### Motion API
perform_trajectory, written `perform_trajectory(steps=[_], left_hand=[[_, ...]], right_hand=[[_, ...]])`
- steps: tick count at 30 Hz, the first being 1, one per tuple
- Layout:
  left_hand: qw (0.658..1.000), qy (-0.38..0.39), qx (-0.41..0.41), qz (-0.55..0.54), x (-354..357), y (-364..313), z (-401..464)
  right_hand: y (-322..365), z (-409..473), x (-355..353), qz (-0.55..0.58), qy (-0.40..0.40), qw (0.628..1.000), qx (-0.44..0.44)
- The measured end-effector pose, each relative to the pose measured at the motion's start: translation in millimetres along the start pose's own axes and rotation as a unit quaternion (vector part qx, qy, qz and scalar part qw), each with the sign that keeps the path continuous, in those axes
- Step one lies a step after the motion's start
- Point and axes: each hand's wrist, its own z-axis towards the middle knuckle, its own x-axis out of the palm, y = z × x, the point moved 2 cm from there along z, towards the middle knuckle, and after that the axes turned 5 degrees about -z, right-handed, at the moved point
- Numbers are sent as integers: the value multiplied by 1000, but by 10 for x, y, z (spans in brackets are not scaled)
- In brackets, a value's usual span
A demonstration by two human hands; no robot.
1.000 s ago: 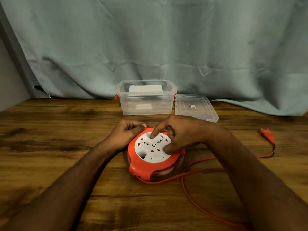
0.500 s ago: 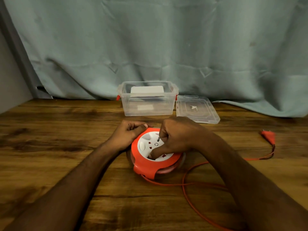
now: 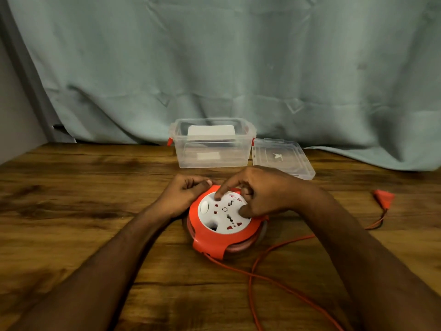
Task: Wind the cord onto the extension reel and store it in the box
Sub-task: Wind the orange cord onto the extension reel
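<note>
An orange extension reel [image 3: 214,240] with a white socket face lies flat on the wooden table [image 3: 83,199]. My left hand [image 3: 183,197] grips its far left rim. My right hand [image 3: 260,189] rests on the white face, index finger and thumb pressed onto it. The orange cord [image 3: 274,280] leaves the reel's near side, loops across the table and runs out of the frame at the bottom. Its orange plug [image 3: 383,199] lies at the far right. A clear plastic box [image 3: 212,158] stands open behind the reel.
The box's clear lid [image 3: 284,158] lies flat on the table just right of the box. A white item [image 3: 211,131] sits inside the box at the back. A grey-green curtain [image 3: 238,68] hangs behind the table.
The white socket face has turned under my right hand, whose fingers shifted from a closed pinch to a spread press. The loose cord loop on the table has moved and shortened slightly.
</note>
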Motion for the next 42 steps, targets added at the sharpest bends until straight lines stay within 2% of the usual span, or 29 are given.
perform_trajectory(steps=[4, 9, 22, 29, 34, 36, 42], left_hand=[[1000, 16, -6, -5, -21, 12, 3], [1000, 21, -10, -10, 7, -2, -5], [1000, -12, -7, -6, 16, -41, -19], [1000, -9, -14, -13, 19, -74, -37], [1000, -4, -9, -2, 0, -56, -18], [1000, -6, -3, 4, -1, -52, -26], [1000, -6, 4, 20, -32, -31, -27]], right_hand=[[-35, -13, 18, 11, 35, 999, -8], [-41, -4, 11, 40, 29, 999, 1], [54, 60, 93, -17, -15, 998, 55], [170, 70, 143, -81, -50, 995, -15], [104, 67, 101, -25, -62, 998, -17], [47, 47, 44, 4, -50, 999, -7], [-32, 6, 27, -26, -1, 1000, 8]])
